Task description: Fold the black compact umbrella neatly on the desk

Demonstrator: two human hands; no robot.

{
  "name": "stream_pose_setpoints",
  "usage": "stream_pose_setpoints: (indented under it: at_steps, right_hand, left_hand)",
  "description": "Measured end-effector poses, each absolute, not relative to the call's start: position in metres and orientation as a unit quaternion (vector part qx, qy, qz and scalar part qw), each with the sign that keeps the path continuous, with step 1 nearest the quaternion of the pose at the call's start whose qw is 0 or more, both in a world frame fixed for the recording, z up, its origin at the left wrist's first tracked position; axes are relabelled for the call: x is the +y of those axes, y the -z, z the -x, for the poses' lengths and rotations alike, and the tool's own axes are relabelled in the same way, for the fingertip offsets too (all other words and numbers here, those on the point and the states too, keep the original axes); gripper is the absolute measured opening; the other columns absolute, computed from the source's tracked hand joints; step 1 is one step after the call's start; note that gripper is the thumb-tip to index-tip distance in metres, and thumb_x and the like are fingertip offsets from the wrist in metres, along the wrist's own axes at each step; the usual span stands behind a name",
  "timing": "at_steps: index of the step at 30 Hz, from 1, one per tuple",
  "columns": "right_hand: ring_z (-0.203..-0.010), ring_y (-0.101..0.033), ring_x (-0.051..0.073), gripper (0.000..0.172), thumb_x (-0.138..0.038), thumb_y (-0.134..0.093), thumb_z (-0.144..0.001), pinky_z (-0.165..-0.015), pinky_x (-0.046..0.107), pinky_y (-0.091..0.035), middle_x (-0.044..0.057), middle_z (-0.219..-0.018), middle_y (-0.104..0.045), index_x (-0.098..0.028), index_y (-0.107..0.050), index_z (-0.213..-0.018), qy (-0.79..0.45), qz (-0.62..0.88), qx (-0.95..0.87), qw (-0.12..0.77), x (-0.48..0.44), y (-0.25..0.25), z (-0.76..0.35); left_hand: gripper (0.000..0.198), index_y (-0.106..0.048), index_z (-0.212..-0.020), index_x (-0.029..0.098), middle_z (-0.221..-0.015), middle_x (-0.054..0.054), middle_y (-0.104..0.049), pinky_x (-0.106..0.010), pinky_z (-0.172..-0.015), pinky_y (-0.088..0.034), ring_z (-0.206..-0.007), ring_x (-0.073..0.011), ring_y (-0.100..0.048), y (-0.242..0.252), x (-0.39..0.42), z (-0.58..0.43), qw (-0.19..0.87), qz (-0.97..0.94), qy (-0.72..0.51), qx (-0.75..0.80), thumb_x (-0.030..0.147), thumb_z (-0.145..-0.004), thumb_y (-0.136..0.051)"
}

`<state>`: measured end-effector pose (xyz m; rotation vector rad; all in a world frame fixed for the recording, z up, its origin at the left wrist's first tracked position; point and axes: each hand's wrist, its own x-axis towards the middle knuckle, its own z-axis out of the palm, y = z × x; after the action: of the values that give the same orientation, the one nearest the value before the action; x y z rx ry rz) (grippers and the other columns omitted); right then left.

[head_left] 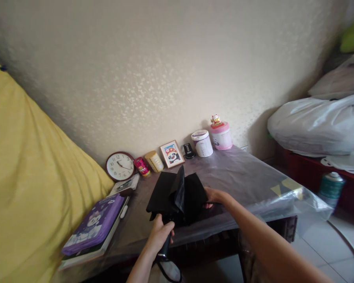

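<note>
A black folding umbrella (pixel 177 194) is held over the near part of a low table (pixel 242 173) covered with clear plastic sheet. My left hand (pixel 161 232) is wrapped round its black handle, whose wrist strap hangs below. My right hand (pixel 214 195) grips the loose black canopy fabric at the umbrella's right side. The canopy is collapsed and bunched, with one fold sticking up.
Along the wall stand a round clock (pixel 120 166), a red tin (pixel 142 166), a gold tin (pixel 154 160), a framed panda picture (pixel 172 153), a white tub (pixel 202 143) and a pink jar (pixel 221 135). Purple books (pixel 94 226) lie at the left by a yellow cover (pixel 26 177). Bags (pixel 315 124) pile at right.
</note>
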<state>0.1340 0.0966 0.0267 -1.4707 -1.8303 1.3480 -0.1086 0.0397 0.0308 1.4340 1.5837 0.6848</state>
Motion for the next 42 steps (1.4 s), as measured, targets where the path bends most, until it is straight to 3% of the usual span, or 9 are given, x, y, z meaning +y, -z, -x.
stream_pose_setpoints:
  at_steps: [6, 15, 22, 24, 26, 30, 32, 37, 42]
  right_hand:
    - [-0.047, -0.057, 0.011, 0.018, -0.008, -0.046, -0.070, -0.050, 0.022, -0.050, 0.000, -0.049, -0.059, -0.013, -0.061, -0.062, -0.454, 0.590, -0.650, 0.155, 0.099, -0.028, -0.155]
    - [-0.045, -0.057, 0.012, 0.013, -0.012, -0.051, -0.067, -0.048, 0.023, -0.049, 0.001, -0.049, -0.060, -0.013, -0.063, -0.064, -0.392, 0.662, -0.631, 0.100, 0.099, -0.027, -0.181]
    - [-0.050, -0.060, 0.014, 0.012, -0.013, -0.053, -0.066, -0.049, 0.025, -0.048, 0.002, -0.054, -0.063, -0.015, -0.065, -0.069, -0.356, 0.684, -0.629, 0.097, 0.098, -0.028, -0.190]
    - [-0.051, -0.061, 0.014, 0.014, -0.012, -0.053, -0.066, -0.049, 0.024, -0.048, 0.002, -0.055, -0.063, -0.015, -0.066, -0.072, -0.347, 0.691, -0.627, 0.096, 0.098, -0.029, -0.192]
    - [-0.051, -0.061, 0.015, 0.014, -0.013, -0.054, -0.067, -0.049, 0.024, -0.047, 0.002, -0.055, -0.063, -0.016, -0.066, -0.073, -0.337, 0.698, -0.624, 0.094, 0.097, -0.030, -0.193]
    - [-0.050, -0.060, 0.014, 0.015, -0.013, -0.053, -0.068, -0.049, 0.022, -0.045, 0.002, -0.054, -0.063, -0.016, -0.067, -0.076, -0.317, 0.711, -0.621, 0.091, 0.096, -0.032, -0.195]
    - [-0.050, -0.060, 0.013, 0.017, -0.012, -0.053, -0.068, -0.049, 0.021, -0.044, 0.002, -0.055, -0.064, -0.015, -0.067, -0.077, -0.310, 0.713, -0.622, 0.089, 0.096, -0.032, -0.197]
    - [-0.050, -0.060, 0.013, 0.019, -0.013, -0.052, -0.070, -0.048, 0.020, -0.043, 0.003, -0.057, -0.065, -0.016, -0.067, -0.081, -0.288, 0.724, -0.622, 0.081, 0.097, -0.032, -0.200]
    - [-0.079, -0.065, 0.020, 0.020, -0.015, -0.051, -0.072, -0.062, 0.025, -0.044, 0.007, -0.080, -0.069, -0.019, -0.067, -0.084, -0.197, 0.744, -0.631, 0.095, 0.098, -0.036, -0.197]
  left_hand:
    - [0.022, -0.036, -0.094, 0.020, -0.042, 0.011, -0.046, -0.019, -0.035, -0.039, -0.033, -0.0107, -0.048, -0.030, 0.036, 0.100, 0.424, -0.586, -0.229, 0.651, 0.026, -0.077, -0.049]
    - [0.035, -0.036, -0.107, 0.019, -0.062, 0.005, -0.051, -0.022, -0.037, -0.043, -0.043, -0.0126, -0.055, -0.028, 0.028, 0.102, 0.434, -0.623, -0.186, 0.624, 0.035, -0.080, -0.051]
    - [0.058, -0.016, -0.133, 0.018, -0.066, 0.001, -0.058, -0.024, -0.045, -0.045, -0.049, -0.0158, -0.059, -0.020, 0.019, 0.101, 0.419, -0.632, -0.151, 0.634, 0.029, -0.083, -0.044]
    - [0.062, -0.018, -0.135, 0.017, -0.079, -0.005, -0.062, -0.028, -0.054, -0.047, -0.055, -0.0176, -0.061, -0.017, 0.019, 0.096, 0.381, -0.642, -0.147, 0.649, 0.027, -0.081, -0.046]
    - [0.065, -0.022, -0.136, 0.014, -0.097, -0.014, -0.061, -0.035, -0.073, -0.047, -0.077, -0.0238, -0.064, -0.016, 0.018, 0.092, 0.345, -0.652, -0.150, 0.658, 0.024, -0.079, -0.050]
    - [0.068, -0.026, -0.136, 0.011, -0.108, -0.019, -0.058, -0.042, -0.096, -0.032, -0.110, -0.0315, -0.051, -0.017, 0.017, 0.090, 0.340, -0.654, -0.171, 0.654, 0.026, -0.076, -0.056]
    - [0.075, -0.017, -0.139, 0.014, -0.106, -0.015, -0.060, -0.037, -0.091, -0.038, -0.104, -0.0274, -0.056, -0.017, 0.016, 0.092, 0.388, -0.641, -0.185, 0.636, 0.031, -0.077, -0.056]
    - [0.086, 0.022, -0.136, 0.020, -0.085, -0.004, -0.063, -0.028, -0.053, -0.051, -0.062, -0.0168, -0.063, -0.011, 0.009, 0.096, 0.528, -0.579, -0.214, 0.584, 0.042, -0.083, -0.042]
    - [0.081, 0.016, -0.138, 0.021, -0.066, 0.004, -0.054, -0.021, -0.038, -0.042, -0.046, -0.0128, -0.055, -0.007, 0.008, 0.095, 0.523, -0.576, -0.235, 0.584, 0.037, -0.083, -0.041]
